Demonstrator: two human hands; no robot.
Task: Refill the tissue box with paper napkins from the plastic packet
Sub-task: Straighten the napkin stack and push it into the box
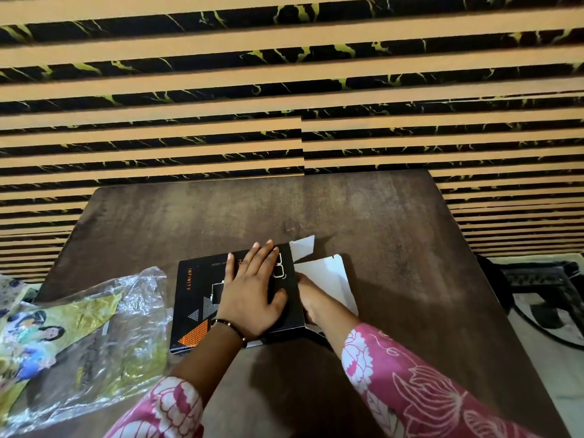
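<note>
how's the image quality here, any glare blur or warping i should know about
Head view: wide-angle warping fans the wall stripes outward; glare on the crinkled plastic packet washes out its print; the left hand and tissue box are fairly sharp; the right hand lies in shadow at the box's open end, its fingers hidden.

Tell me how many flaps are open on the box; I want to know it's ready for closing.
2 white flaps show at the black box's right end: one at the far corner, one beside the right hand. Others may be hidden.
</note>
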